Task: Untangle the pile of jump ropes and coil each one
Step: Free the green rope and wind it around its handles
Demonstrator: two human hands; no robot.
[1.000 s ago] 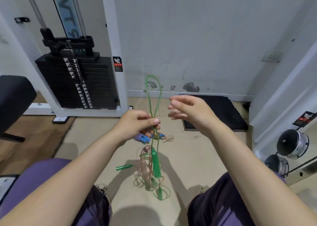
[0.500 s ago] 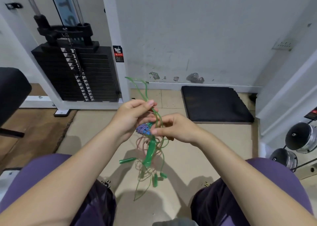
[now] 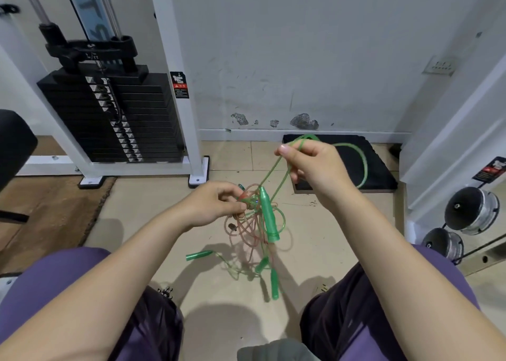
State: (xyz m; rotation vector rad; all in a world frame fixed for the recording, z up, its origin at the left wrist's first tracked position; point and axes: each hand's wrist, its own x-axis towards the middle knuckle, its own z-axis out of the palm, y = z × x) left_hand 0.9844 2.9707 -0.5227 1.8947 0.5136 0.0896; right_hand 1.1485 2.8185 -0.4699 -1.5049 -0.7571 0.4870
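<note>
A tangle of jump ropes point(image 3: 253, 223) hangs in the air between my knees: translucent green cord and pinkish cord knotted together. My left hand point(image 3: 216, 204) grips the knot at the top of the tangle. My right hand point(image 3: 312, 163) pinches a strand of the green rope point(image 3: 362, 163), which loops out to the right over the black mat. A long green handle point(image 3: 268, 215) dangles just under the knot. More green handles point(image 3: 198, 255) hang lower, near the floor.
A black weight stack point(image 3: 109, 114) in a white frame stands at the left. A black mat point(image 3: 383, 174) lies by the wall, and chrome dumbbells point(image 3: 471, 210) sit at the right. My purple-clad knees point(image 3: 54, 278) flank a tiled floor.
My right hand has lifted up and to the right, drawing a green loop out of the tangle. My left hand has dropped a little and keeps hold of the knot.
</note>
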